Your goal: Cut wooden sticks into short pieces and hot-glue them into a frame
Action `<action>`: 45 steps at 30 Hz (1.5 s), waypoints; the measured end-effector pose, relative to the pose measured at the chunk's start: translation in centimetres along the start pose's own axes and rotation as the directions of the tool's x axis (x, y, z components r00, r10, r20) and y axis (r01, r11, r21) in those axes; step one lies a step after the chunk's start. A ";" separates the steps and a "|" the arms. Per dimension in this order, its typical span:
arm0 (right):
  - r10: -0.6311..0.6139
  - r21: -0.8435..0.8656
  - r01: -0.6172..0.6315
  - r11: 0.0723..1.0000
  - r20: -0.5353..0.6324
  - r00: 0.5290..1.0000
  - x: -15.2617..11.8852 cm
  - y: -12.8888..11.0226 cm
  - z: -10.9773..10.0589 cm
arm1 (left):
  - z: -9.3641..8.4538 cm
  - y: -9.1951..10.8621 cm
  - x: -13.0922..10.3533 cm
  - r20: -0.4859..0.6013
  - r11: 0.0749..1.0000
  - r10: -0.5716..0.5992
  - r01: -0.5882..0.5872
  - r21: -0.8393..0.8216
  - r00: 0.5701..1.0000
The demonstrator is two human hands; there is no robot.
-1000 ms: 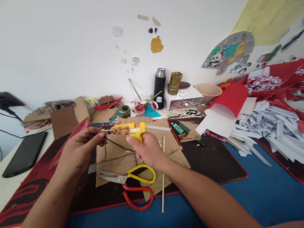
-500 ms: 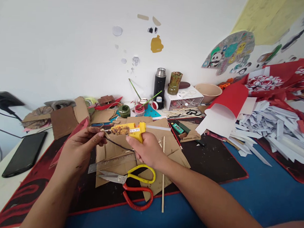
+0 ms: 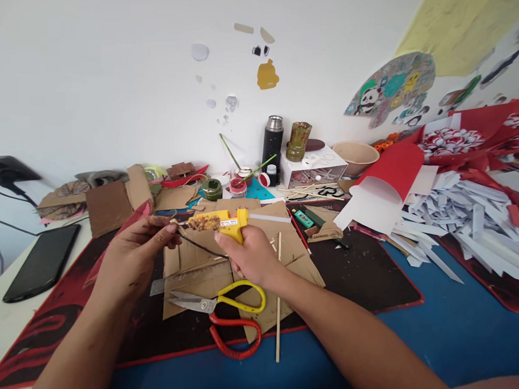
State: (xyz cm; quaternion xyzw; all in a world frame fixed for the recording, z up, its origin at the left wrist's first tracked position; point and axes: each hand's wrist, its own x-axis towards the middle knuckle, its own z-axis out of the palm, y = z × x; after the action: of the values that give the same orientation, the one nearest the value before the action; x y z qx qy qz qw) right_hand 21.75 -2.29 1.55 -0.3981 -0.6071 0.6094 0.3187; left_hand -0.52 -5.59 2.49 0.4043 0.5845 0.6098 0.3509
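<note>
Right hand [image 3: 257, 252] clamped on the glue gun [image 3: 220, 221], which sits between my hands, over the cardboard [image 3: 297, 265]. Its long axis runs left-right, near level, nozzle [image 3: 183, 221] toward my left hand [image 3: 132, 245]. Left fingertips pinched on a small piece [image 3: 174, 221] right by the nozzle; can't tell if they touch. Right's nearer the body, left the tip. Cord [image 3: 202, 247] slants below.
</note>
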 end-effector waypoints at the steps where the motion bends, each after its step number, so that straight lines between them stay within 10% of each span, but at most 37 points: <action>1: 0.004 0.000 -0.004 1.000 -0.001 1.000 0.0 0.0 0.0 | 0.0 0.0 0.0 0.002 1.000 0.003 -0.003 -0.001 1.000; 45: -0.002 -0.012 0.002 1.000 -0.010 1.000 0.1 0.1 0.0 | 0.0 -0.1 0.2 -0.006 0.999 0.033 -0.034 -0.015 0.999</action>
State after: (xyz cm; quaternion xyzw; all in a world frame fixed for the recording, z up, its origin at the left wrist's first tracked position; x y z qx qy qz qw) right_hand 21.72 -2.23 1.47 -0.4025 -0.6095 0.6035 0.3198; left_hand -0.61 -5.43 2.41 0.4094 0.5739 0.6213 0.3420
